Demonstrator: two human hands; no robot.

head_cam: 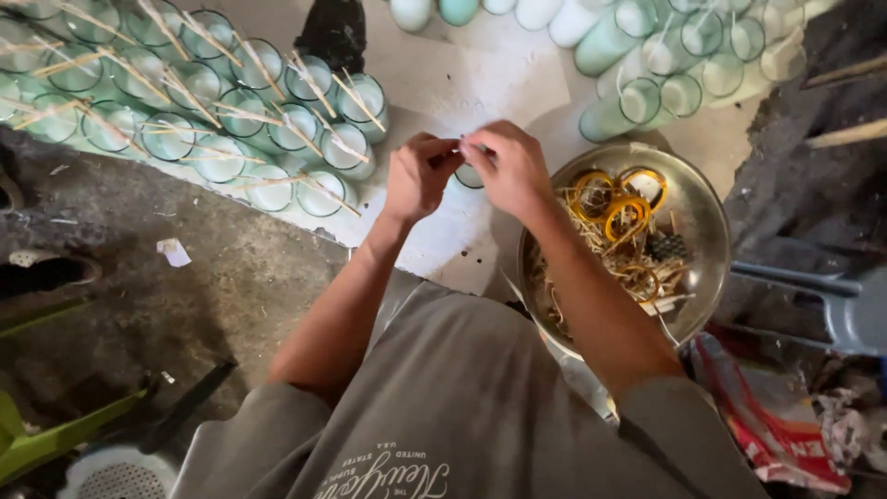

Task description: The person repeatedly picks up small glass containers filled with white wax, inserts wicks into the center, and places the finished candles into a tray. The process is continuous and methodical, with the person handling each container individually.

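Bare pale sheet (434, 236) lies open under the hands, hemmed by stick-topped glass jars (231, 120) on the left, more jars (665, 65) beyond, and the metal bowl (707, 231) crowding the right.

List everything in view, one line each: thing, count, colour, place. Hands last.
glass jars: many, pale green, upper left, rows on a white sheet
thin sticks: many, tan, lying across the upper-left jars
more glass jars: many, pale green and white, upper right
metal bowl: one, silver, right of the hands
tape rolls: several, yellow-orange, in the bowl
loose strands: a heap, tan, in the bowl
cloth: one, red and white, lower right
left hand: centre, fingertips pinched against the right
right hand: centre, pinching something too small to tell
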